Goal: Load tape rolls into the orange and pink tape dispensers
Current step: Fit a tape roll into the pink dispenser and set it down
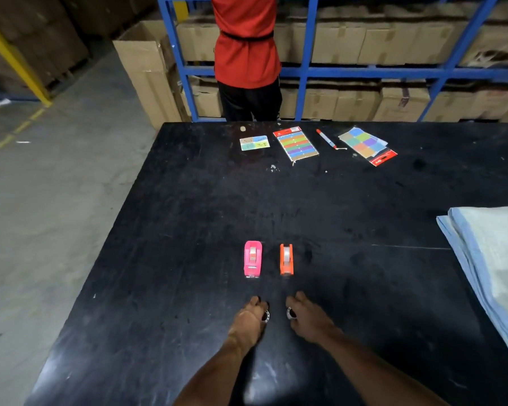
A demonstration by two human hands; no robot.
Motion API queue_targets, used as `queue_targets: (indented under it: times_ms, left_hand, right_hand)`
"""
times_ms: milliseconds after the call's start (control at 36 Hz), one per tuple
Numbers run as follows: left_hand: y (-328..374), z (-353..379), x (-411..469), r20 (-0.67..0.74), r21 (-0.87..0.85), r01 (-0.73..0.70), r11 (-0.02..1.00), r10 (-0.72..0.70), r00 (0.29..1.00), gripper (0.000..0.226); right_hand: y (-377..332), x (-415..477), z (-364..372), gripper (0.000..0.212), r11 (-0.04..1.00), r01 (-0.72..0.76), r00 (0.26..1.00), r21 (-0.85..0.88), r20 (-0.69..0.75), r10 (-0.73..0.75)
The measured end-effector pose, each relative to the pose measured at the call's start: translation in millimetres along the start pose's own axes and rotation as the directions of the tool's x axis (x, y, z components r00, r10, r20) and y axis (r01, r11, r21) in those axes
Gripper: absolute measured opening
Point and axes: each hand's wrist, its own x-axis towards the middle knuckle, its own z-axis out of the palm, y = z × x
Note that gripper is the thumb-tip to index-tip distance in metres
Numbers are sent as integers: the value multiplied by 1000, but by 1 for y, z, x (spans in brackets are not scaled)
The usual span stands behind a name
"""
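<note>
The pink tape dispenser and the orange tape dispenser stand side by side on the black table, a small gap between them, each with its long axis running straight away from me and what looks like a pale roll already seated in its cradle; whether the cutter ends face me I cannot tell for sure. Both lie directly ahead of my hands: the pink one in line with my left hand, the orange one in line with my right hand, so each hand is nearer its own dispenser. My left fingers are curled around a small ring, black and white, probably a tape core or roll; my right fingers pinch a matching ring. The dispensers are glossy moulded plastic, boxy and narrow. The tabletop is matte, scuffed and speckled. Far off lie sticky-note packs, a red-capped pen, and, at my right, folded blue cloths.
</note>
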Motion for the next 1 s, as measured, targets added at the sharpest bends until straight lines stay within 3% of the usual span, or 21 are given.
queue_targets:
  times_ms: [139, 306, 611, 806, 1000]
  left_hand:
    - [-24, -41, -6, -102, -15, 34, 999, -36, 994, 39]
    - [-76, -96, -1, -165, -78, 98, 992, -110, 980, 36]
    - [-133, -166, 49, -122, -14, 35, 999, -36, 992, 35]
    - [-158, -160, 85, -34, -12, 71, 997, -71, 997, 31]
    - [-176, -150, 105, 7, -25, 72, 997, -71, 997, 50]
  right_hand:
    - [-29, 21, -21, 24, 989, 140, 990, -37, -19, -141]
    - [-78, 56, -35, 40, 974, 213, 974, -83, -59, -218]
    - [-149, 134, -44, 32, 985, 140, 983, -99, -107, -150]
    - [-167, 173, -25, 36, 967, 34, 993, -251, -103, -61]
    - [-177, 195, -13, 39, 943, -59, 991, -327, -131, 16]
